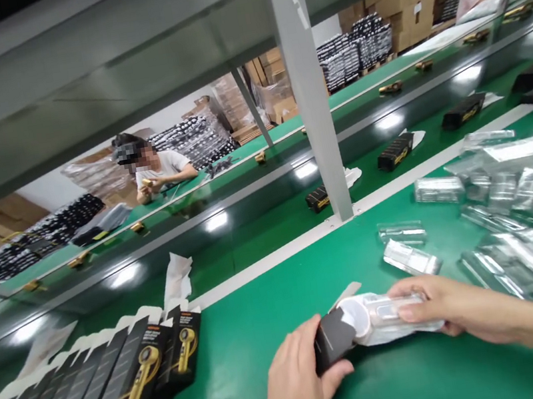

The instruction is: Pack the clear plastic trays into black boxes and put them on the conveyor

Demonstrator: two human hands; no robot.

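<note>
My left hand [299, 373] is wrapped around a black carton [336, 338], whose open end with white flaps faces right. In my right hand [430, 305] is a clear plastic tray with a translucent white bag [391, 318], pinched under the thumb. A round white-rimmed end of this bagged item [359, 318] meets the carton's open end; whether any of it is inside is hidden. Just beyond my right hand lie two clear plastic trays [410, 257].
Many black cartons picturing a gold handheld fan [146, 367] stand in a row at left. Clear plastic trays [525, 206] are heaped at right. A grey post [306, 85] rises ahead. Beyond it, belts carry black cartons [395, 151] and gold devices [390, 87]. A co-worker [164, 165] sits opposite.
</note>
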